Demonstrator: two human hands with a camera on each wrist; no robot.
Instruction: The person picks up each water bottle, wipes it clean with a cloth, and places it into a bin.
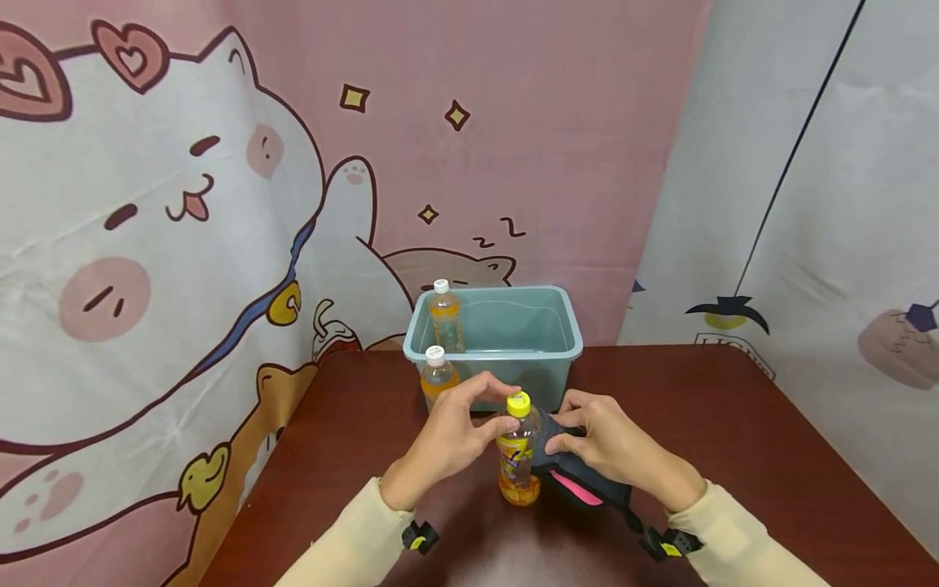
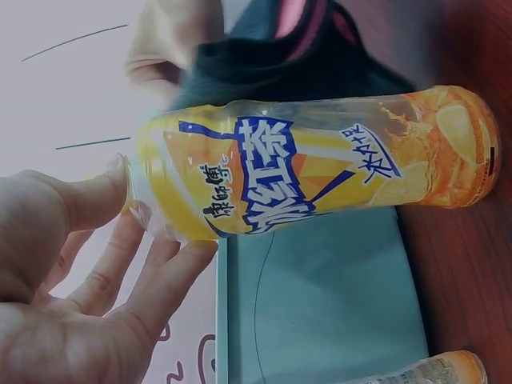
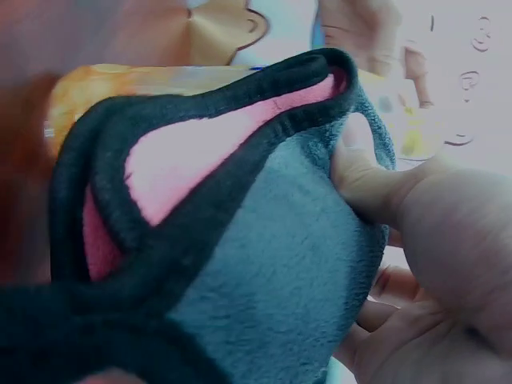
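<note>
Now, left hand (image 1: 456, 424), pinching bottle (image 1: 517, 458); right hand (image 1: 612, 440), gripping grey cloth (image 3: 280, 240)

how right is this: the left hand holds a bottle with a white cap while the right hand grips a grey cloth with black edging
Not quite: the cap is yellow, not white, as the head view shows. The left hand does hold that bottle, and the right hand grips the grey cloth.

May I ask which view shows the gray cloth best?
The right wrist view shows the gray cloth largest, pink side included; the head view, smaller, partly behind the right hand; the left wrist view, partly behind the iced-tea bottle.
</note>
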